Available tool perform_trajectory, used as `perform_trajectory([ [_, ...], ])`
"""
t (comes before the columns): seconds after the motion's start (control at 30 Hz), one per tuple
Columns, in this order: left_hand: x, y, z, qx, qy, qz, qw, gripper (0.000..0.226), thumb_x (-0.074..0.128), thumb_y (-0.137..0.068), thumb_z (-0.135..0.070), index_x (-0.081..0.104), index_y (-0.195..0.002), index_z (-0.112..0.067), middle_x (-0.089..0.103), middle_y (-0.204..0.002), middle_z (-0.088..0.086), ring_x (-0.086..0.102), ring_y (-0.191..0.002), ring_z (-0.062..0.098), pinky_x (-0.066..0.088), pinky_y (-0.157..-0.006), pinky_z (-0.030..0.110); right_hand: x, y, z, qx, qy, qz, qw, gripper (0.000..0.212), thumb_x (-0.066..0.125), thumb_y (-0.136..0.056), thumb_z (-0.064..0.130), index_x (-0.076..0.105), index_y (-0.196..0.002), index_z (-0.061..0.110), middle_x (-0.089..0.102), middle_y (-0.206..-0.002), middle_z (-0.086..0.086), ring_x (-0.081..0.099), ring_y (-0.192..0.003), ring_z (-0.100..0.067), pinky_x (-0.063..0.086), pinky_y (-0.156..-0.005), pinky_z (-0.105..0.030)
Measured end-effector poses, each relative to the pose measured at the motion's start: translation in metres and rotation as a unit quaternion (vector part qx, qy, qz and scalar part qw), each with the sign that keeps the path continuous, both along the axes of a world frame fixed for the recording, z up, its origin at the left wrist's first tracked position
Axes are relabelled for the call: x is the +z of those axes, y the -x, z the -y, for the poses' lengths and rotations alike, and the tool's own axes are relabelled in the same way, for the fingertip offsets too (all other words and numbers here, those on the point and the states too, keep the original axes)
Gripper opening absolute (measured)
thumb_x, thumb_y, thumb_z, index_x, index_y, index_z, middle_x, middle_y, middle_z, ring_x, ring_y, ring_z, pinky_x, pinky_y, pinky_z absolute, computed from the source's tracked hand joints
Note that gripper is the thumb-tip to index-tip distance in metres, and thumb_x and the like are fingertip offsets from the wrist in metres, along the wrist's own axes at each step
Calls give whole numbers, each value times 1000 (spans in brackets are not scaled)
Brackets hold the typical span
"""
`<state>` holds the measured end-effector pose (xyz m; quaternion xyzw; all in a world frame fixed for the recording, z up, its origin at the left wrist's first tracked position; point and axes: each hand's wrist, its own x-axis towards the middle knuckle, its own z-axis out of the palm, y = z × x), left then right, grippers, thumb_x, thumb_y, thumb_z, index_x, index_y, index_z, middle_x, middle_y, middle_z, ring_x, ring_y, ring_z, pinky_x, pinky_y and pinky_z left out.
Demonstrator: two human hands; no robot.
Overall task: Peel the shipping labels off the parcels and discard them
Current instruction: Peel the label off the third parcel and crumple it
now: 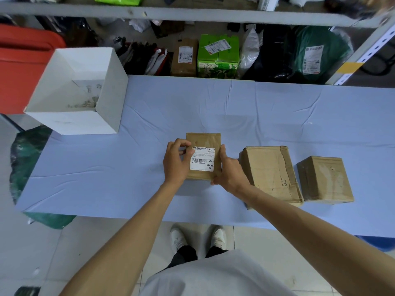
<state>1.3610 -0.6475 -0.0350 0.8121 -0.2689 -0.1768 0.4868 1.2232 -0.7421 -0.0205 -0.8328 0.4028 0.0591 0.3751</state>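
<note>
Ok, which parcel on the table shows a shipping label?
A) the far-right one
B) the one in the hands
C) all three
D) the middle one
B: the white label sits on the held parcel, with the left hand pinching its corner and the right hand gripping the side. The middle parcel and right parcel show bare cardboard tops.
</note>
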Motion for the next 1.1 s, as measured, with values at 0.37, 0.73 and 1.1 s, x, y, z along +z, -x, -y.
perform_trajectory([
  [0.37, 2, 7, 3, 38, -11, -5, 999, 12, 76, -79, -23, 65, -85, -25, 57, -102, -8, 62, -85, 5, 40, -67, 5, 0, 3, -4, 9, 18, 9, 1000, 120, 80, -71, 7, -9, -152, 13, 59, -121, -12, 59, -105, -28, 53, -86, -38],
  [0.73, 1, 9, 9, 62, -43, 19, 997, 5, 71, -85, -20, 66, -84, -17, 58, -104, 1, 65, -88, 17, 49, -77, 27, 9, 6, -3, 14, -17, 43, 999, 116, 81, -70, 8, 0, -153, 14, 56, -127, -11, 59, -109, -28, 53, -90, -43],
  [1.1, 1, 8, 3, 35, -117, 17, 992, 11, 65, -89, -25, 67, -86, -14, 54, -107, 1, 63, -85, 18, 41, -73, 25, 2, 11, -16, -35, -108, 128, 985, 129, 83, -59, 2, -2, -154, 20, 46, -137, -4, 49, -118, -18, 49, -93, -30],
])
